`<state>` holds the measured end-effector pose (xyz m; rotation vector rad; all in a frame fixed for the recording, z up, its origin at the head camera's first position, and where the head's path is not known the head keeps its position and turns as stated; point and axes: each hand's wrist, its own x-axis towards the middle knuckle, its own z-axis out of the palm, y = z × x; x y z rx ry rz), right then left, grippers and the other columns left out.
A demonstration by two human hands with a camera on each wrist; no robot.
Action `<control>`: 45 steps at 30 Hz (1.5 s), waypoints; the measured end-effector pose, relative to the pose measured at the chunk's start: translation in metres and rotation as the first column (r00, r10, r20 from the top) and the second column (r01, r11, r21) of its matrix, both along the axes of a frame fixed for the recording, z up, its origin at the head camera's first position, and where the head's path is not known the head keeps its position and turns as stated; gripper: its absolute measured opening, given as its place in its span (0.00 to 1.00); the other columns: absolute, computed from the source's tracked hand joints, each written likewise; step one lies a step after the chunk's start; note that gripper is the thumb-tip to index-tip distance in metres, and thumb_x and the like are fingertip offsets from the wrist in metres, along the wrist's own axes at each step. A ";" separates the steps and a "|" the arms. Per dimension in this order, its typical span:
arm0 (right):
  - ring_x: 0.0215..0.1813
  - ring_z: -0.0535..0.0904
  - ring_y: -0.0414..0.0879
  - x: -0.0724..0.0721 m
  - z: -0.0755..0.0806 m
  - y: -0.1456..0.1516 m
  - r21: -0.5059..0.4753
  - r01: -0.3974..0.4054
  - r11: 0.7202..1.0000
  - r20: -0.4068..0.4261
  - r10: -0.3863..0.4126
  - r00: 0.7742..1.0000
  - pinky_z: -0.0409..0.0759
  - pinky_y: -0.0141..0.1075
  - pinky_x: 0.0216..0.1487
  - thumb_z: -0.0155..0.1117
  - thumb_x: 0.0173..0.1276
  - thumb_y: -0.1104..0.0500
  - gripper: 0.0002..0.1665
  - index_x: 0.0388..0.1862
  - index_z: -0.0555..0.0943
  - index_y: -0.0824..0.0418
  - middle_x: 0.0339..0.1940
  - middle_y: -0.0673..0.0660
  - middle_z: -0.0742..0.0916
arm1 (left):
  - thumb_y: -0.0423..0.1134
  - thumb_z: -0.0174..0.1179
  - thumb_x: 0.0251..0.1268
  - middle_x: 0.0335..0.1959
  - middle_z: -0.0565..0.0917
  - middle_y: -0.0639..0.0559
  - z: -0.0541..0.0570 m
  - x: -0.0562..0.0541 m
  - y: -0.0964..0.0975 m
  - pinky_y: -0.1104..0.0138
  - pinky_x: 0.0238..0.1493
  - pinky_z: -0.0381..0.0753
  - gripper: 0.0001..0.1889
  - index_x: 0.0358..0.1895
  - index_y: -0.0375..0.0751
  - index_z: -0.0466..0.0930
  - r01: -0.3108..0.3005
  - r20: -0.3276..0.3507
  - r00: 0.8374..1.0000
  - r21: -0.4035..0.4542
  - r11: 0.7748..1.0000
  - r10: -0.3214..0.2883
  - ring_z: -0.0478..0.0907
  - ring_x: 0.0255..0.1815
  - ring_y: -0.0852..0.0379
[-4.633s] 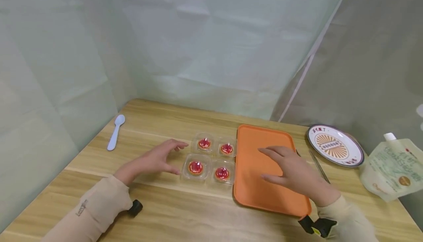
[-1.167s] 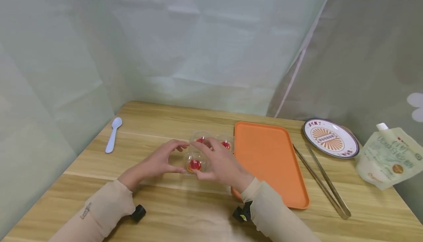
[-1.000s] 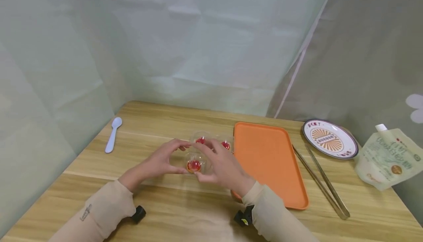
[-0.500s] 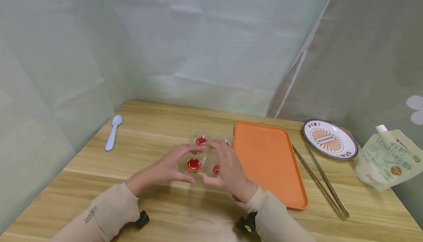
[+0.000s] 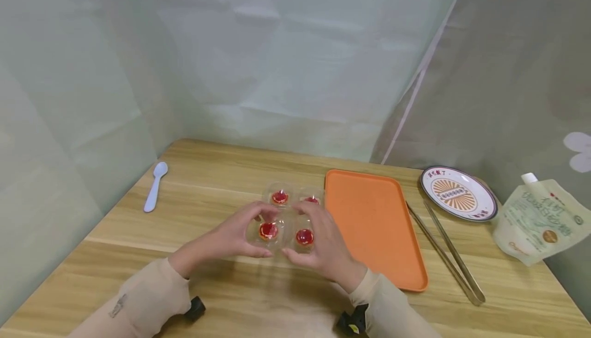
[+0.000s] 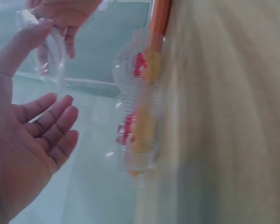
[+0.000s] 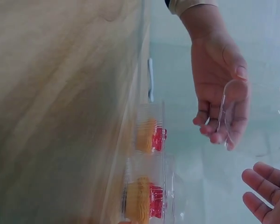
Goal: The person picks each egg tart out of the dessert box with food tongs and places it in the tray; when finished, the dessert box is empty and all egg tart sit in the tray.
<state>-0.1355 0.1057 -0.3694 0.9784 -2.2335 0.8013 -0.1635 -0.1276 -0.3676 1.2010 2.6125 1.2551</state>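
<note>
The left hand point(image 5: 226, 235) and right hand point(image 5: 328, 245) are pinching a clear plastic lid point(image 7: 234, 100) between their fingers point(image 5: 258, 206) above red-topped tarts point(image 5: 279, 198).

red-topped tarts point(image 5: 268, 231), orange tray point(image 5: 369, 215), white plate with orange sunburst point(image 5: 457, 195)

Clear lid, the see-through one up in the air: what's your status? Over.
Left hand holds clear lid, raised above the tart containers. Right hand close alongside, contact unclear. Orange tray to the right, not blocking.
</note>
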 end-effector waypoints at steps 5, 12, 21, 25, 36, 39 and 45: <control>0.54 0.77 0.46 0.007 0.000 0.005 0.029 0.015 0.999 0.069 -0.017 0.997 0.77 0.45 0.56 0.73 0.47 0.45 0.45 0.62 0.68 0.62 0.52 0.56 0.82 | 0.45 0.76 0.43 0.52 0.76 0.52 0.010 0.004 -0.003 0.55 0.56 0.79 0.41 0.62 0.39 0.67 0.006 -0.007 1.000 -0.088 0.996 -0.007 0.74 0.53 0.54; 0.61 0.76 0.51 0.018 -0.002 0.005 0.104 0.027 0.994 0.040 -0.032 0.999 0.77 0.45 0.62 0.75 0.49 0.46 0.44 0.62 0.71 0.64 0.58 0.59 0.80 | 0.50 0.77 0.41 0.53 0.79 0.52 0.018 0.008 -0.005 0.52 0.59 0.74 0.40 0.60 0.39 0.70 -0.053 -0.192 0.981 -0.259 0.964 0.002 0.75 0.54 0.55; 0.61 0.76 0.46 0.029 -0.014 0.005 0.167 0.056 0.984 0.097 -0.073 0.993 0.77 0.42 0.62 0.75 0.49 0.43 0.44 0.63 0.72 0.60 0.59 0.54 0.81 | 0.54 0.77 0.38 0.48 0.80 0.54 0.020 0.018 -0.009 0.55 0.55 0.76 0.38 0.54 0.42 0.73 -0.080 -0.235 0.972 -0.385 0.919 -0.014 0.75 0.51 0.56; 0.60 0.76 0.46 0.033 -0.016 0.003 0.210 0.059 0.976 0.124 -0.086 0.988 0.78 0.42 0.61 0.75 0.49 0.40 0.47 0.64 0.72 0.61 0.58 0.55 0.81 | 0.53 0.77 0.37 0.45 0.79 0.55 0.021 0.024 -0.012 0.57 0.52 0.76 0.35 0.51 0.44 0.74 -0.065 -0.201 0.979 -0.419 0.906 -0.023 0.74 0.48 0.57; 0.57 0.77 0.43 0.043 -0.025 -0.009 0.280 -0.011 0.960 0.261 -0.065 0.963 0.80 0.36 0.58 0.72 0.51 0.36 0.45 0.61 0.74 0.61 0.55 0.51 0.81 | 0.60 0.75 0.36 0.40 0.76 0.60 0.022 0.029 -0.024 0.63 0.44 0.76 0.35 0.47 0.47 0.74 0.024 -0.104 0.991 -0.509 0.860 -0.089 0.71 0.42 0.63; 0.57 0.76 0.42 0.044 -0.029 -0.013 0.311 -0.024 0.950 0.262 -0.061 0.963 0.79 0.34 0.58 0.70 0.53 0.34 0.44 0.61 0.74 0.61 0.55 0.50 0.81 | 0.61 0.75 0.35 0.38 0.75 0.62 0.022 0.028 -0.026 0.64 0.44 0.75 0.36 0.48 0.47 0.75 0.045 -0.060 0.994 -0.542 0.839 -0.092 0.69 0.40 0.65; 0.57 0.77 0.43 0.044 -0.035 -0.021 0.384 -0.009 0.923 0.227 -0.085 0.970 0.78 0.36 0.60 0.66 0.55 0.31 0.45 0.62 0.74 0.59 0.54 0.50 0.82 | 0.61 0.76 0.33 0.38 0.75 0.64 0.021 0.026 -0.028 0.62 0.47 0.76 0.36 0.48 0.48 0.75 0.056 -0.036 0.995 -0.594 0.803 -0.096 0.70 0.41 0.65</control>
